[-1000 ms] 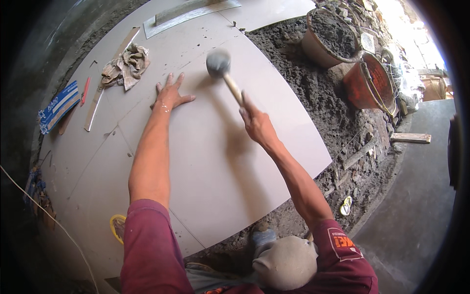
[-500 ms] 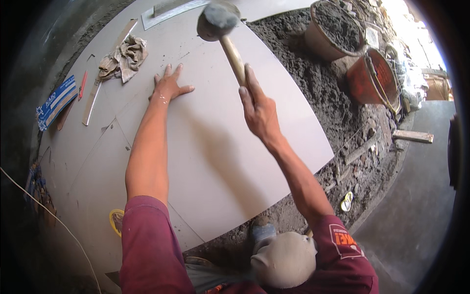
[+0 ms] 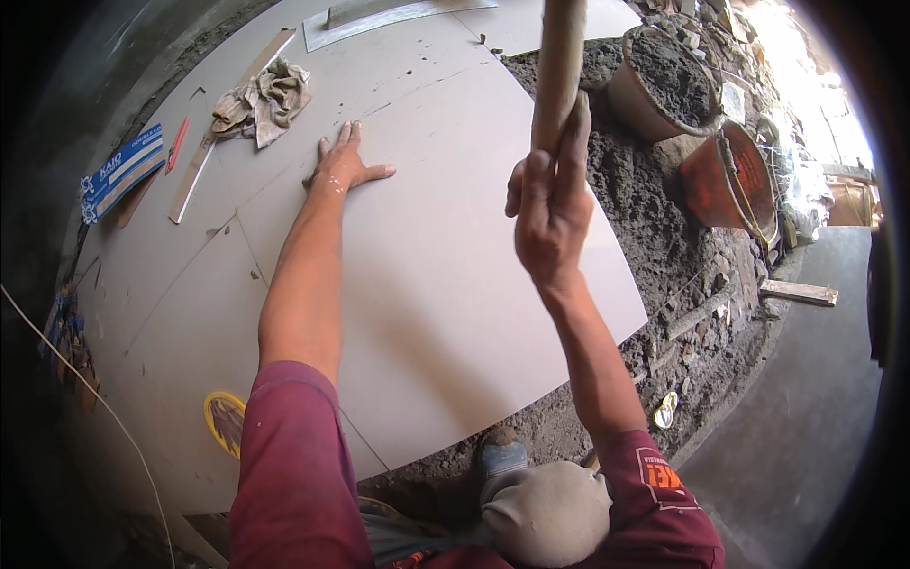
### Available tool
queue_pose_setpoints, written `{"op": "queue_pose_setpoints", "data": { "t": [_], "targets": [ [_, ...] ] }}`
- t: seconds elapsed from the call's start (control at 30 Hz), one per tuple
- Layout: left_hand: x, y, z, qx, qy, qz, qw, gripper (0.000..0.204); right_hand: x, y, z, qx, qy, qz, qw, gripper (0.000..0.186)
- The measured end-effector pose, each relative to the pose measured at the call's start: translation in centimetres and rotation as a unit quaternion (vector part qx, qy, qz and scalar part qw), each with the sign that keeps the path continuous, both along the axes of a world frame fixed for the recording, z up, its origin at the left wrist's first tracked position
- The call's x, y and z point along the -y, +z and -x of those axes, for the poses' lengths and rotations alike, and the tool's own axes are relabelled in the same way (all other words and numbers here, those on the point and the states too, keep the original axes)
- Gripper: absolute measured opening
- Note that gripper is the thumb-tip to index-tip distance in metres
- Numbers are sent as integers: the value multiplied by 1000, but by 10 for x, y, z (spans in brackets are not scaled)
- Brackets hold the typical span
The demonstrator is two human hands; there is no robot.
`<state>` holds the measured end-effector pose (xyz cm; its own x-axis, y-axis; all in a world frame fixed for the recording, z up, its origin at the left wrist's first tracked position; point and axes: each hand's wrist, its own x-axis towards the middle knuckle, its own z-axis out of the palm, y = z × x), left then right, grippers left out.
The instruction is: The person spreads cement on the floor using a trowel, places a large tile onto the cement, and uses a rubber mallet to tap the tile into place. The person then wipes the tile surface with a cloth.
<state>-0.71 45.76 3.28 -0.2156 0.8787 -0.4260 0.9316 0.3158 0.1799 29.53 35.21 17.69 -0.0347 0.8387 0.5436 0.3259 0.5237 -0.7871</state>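
My left hand (image 3: pixel 346 163) rests with spread fingers on a large pale floor tile (image 3: pixel 445 275). My right hand (image 3: pixel 555 199) grips the wooden handle (image 3: pixel 559 52) of a mallet, raised high; its head is out of frame above. Beyond my left hand lie a crumpled dirty cloth (image 3: pixel 265 100), a long thin straightedge (image 3: pixel 191 176), a red slim tool (image 3: pixel 176 144) and a blue and white cardboard piece (image 3: pixel 123 174). A flat metal trowel (image 3: pixel 398 24) lies on the tiles at the top.
At right, rough grey mortar (image 3: pixel 654 256) borders the tile, with a bucket of mortar (image 3: pixel 659 85), an orange bucket (image 3: pixel 722 185), rubble and a short plank (image 3: pixel 798 292). A yellow-rimmed item (image 3: pixel 225 422) and a white cord (image 3: pixel 95 389) lie left, near a dark wall.
My right hand has lifted the mallet steadily, so its head has left the top of the picture. My left hand stays spread on the tile, shifted slightly in view.
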Motion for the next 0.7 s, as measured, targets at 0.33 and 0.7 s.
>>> {"op": "queue_pose_setpoints", "data": {
  "t": [0.33, 0.7],
  "targets": [
    [-11, -24, 11, -22, -45, -31, 998, 131, -1, -55, -5, 79, 7, 152, 985, 64],
    [15, -9, 1, -10, -47, -77, 996, 126, 15, -30, 0, 106, -4, 194, 975, 48]
  ]
}}
